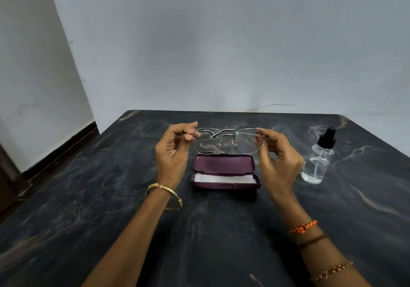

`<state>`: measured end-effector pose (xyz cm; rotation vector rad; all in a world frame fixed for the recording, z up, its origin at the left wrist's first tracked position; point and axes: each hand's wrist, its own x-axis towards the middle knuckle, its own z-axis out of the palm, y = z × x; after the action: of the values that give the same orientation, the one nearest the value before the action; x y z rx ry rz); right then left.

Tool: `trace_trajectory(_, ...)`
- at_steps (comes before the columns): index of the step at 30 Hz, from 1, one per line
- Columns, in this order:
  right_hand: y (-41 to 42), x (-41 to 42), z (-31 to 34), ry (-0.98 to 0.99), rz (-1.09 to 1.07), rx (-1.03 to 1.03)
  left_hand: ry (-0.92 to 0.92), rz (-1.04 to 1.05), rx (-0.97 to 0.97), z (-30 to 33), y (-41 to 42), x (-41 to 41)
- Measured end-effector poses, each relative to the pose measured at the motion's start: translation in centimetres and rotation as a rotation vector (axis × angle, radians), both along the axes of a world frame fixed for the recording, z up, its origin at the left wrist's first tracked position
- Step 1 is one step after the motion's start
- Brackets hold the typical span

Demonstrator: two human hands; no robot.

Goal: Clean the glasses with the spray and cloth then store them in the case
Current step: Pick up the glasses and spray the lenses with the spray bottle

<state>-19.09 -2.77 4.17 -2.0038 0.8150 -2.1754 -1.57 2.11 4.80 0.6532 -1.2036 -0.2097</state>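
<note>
At centre frame I had the wire-framed glasses [227,140] raised above the open purple case [225,172], my left hand [172,153] and right hand [278,160] each in a pinching grip on one end of the frame. Their long axis ran left to right, lenses facing me. Cleaning looked not yet begun; next I judged one hand must free itself for the spray bottle [318,160] at right, the white cloth [223,178] waiting in the case on the counter [88,198].

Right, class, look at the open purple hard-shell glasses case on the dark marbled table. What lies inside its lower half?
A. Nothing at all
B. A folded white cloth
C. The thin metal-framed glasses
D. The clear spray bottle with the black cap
B: a folded white cloth lies in the lower half of the open purple case, while both hands hold the metal-framed glasses above it and the spray bottle stands apart to the right.
</note>
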Motion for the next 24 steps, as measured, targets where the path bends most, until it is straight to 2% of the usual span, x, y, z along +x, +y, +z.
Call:
trace_trajectory(6, -0.7, -0.3, -0.1, 0.094, -0.102, -0.065, -0.055, 0.099, 0.028, -0.3, -0.3, 0.6)
trace_trajectory(13, -1.2, -1.0, -0.5, 0.217, -0.252, -0.063, -0.091, 0.098, 0.138, -0.6, -0.4, 0.3)
trace_trajectory(24, -1.4, -1.4, 1.0, 0.132, -0.198, -0.026, 0.052, 0.124, 0.224, 0.9, -1.4, -1.9)
